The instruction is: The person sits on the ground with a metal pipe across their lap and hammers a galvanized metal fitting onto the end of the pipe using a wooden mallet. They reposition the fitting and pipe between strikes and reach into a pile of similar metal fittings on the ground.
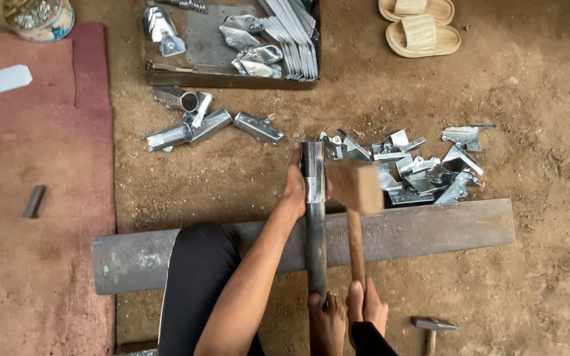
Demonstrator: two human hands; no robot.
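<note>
Seated on a dirt floor (536,86), with a long steel bar (430,231) lying crosswise as the landmark. Left hand (294,184) just beyond the bar's far edge, grip wrapped tight around a grey pipe (315,244) near its upper end, where a shiny sleeve (313,173) sits on it. Pipe laid across the bar at a right angle, its near end touching a bare foot (326,323) on the bar's near side. Right hand (366,306) on the near side too, grip closed around the handle of a wooden mallet (355,188); mallet head blurred, over the bar's far edge and just right of the sleeve. Cannot tell whether head and sleeve touch.

Beyond the bar, right of the pipe: a heap of bent sheet-metal pieces (423,168). Beyond the bar to the left: a few finished tube fittings (196,122). Farther back still, a shallow tray (232,79) with more metal parts, and a pair of tan sandals (420,26). Left of the bar's end, a red mat (34,198) carrying a short metal stub (33,201). On the bar's near side, far right, a small hammer (433,325) on the dirt.
</note>
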